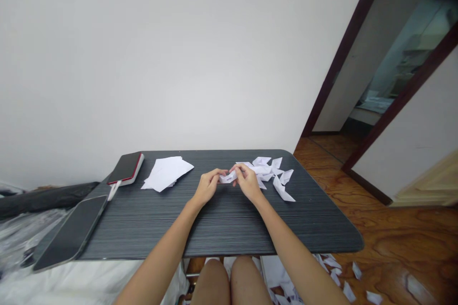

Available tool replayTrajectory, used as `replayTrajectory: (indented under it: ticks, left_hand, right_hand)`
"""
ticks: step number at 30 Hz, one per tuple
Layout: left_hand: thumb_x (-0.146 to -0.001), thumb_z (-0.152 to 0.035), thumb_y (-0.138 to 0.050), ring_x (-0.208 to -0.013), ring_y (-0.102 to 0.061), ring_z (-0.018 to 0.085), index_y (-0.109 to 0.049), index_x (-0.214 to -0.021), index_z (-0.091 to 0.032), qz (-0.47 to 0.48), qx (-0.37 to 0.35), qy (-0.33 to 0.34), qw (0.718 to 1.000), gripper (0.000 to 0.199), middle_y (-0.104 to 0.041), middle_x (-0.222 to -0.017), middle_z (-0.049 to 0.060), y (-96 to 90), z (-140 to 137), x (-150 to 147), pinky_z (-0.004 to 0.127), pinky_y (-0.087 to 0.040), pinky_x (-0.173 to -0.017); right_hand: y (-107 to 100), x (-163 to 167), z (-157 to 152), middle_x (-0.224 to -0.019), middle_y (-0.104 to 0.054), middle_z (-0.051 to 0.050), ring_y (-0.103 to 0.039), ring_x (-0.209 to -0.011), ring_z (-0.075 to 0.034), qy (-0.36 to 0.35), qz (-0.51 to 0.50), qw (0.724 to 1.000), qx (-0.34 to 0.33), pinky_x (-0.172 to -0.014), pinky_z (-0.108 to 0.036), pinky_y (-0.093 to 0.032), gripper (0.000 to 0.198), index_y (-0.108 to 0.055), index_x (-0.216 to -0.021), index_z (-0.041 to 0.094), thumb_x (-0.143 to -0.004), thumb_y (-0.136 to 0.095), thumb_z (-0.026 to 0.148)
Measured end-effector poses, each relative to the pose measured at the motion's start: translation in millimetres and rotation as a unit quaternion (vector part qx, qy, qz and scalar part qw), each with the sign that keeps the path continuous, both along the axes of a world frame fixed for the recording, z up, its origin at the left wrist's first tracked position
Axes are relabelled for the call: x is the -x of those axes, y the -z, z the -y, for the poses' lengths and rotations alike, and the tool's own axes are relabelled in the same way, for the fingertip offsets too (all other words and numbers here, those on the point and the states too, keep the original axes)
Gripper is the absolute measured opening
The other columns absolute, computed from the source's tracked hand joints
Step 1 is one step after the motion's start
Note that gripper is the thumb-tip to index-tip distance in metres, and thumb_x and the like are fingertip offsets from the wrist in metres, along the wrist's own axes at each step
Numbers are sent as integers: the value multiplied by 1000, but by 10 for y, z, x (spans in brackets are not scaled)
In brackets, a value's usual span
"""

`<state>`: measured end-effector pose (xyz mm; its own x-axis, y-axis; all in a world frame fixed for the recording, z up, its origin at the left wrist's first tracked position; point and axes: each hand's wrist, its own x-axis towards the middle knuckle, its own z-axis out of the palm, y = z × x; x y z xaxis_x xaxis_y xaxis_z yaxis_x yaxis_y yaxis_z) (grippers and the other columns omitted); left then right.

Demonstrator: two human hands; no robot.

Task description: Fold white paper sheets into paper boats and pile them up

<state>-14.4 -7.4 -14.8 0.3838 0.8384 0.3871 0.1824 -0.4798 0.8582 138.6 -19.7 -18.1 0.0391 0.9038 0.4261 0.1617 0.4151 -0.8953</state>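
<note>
A small folded piece of white paper [228,178] is held between my two hands above the middle of the dark table. My left hand [209,185] pinches its left end, and my right hand [246,182] grips the right end with thumb and fingers. Just beyond my right hand lies a loose pile of folded paper pieces [282,189], several of them boat-like with pointed ends. To the left of my left hand rests a stack of flat white paper sheets [166,172], spread unevenly.
On the table's [150,228] left side lie a phone [73,231] and a power bank [125,167], with a white cable [113,190] by them. More folded papers [348,290] are scattered on the wooden floor at right. A white wall [179,57] stands behind the table.
</note>
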Motion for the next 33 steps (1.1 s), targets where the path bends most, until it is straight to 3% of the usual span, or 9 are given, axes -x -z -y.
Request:
replayTrajectory:
  ticks: [5,10,16,21,27,33]
  left_hand:
    - [-74,-29,-50,-80,-60,17,-55,-99,-14,-65,-21,85,994,30,-62,-95,7,-43,60,44,28,-48,-74]
    - [-71,-31,-54,-81,-60,17,-57,-99,-14,-76,-75,41,993,33,-60,-97,9,-13,69,29,28,-50,-71]
    - [-74,-28,-50,-87,-57,18,-60,-96,-14,-62,-107,51,991,27,-58,-101,10,-36,56,21,27,-51,-68]
    - [-75,-24,-50,-86,-56,17,-62,-89,-14,-40,-113,41,992,21,-57,-97,9,-36,3,44,29,-49,-72]
    - [-75,-23,-51,-86,-55,16,-64,-87,-17,-89,-158,22,983,18,-57,-94,8,-41,-49,105,29,-45,-75]
    - [-73,-28,-54,-84,-55,16,-65,-85,-19,-136,-173,31,975,18,-58,-94,6,-57,-46,120,28,-43,-76]
  right_hand:
    - [-46,-32,32,-64,-51,1,-49,-45,-9,12,37,999,-21,-42,-21,-40,21,-49,-78,19,-80,-36,34]
    - [-53,-40,37,-65,-50,1,-50,-48,-10,3,48,999,-27,-45,-21,-42,21,-48,-80,19,-81,-35,34]
    - [-28,-52,22,-64,-50,1,-51,-49,-10,6,56,997,-45,-48,-22,-42,20,-48,-80,19,-82,-34,33]
    - [-38,-71,37,-75,-53,-2,-52,-53,-10,-22,64,996,-59,-52,-23,-45,21,-50,-86,19,-83,-32,30]
    - [-96,-130,103,-99,-50,-6,-54,-77,-13,-107,185,971,-106,-67,-26,-47,17,-57,-89,19,-74,-49,22]
    - [-87,-219,90,-90,-57,-5,-55,-79,-13,-121,223,962,-99,-72,-27,-45,14,-59,-85,17,-71,-56,19]
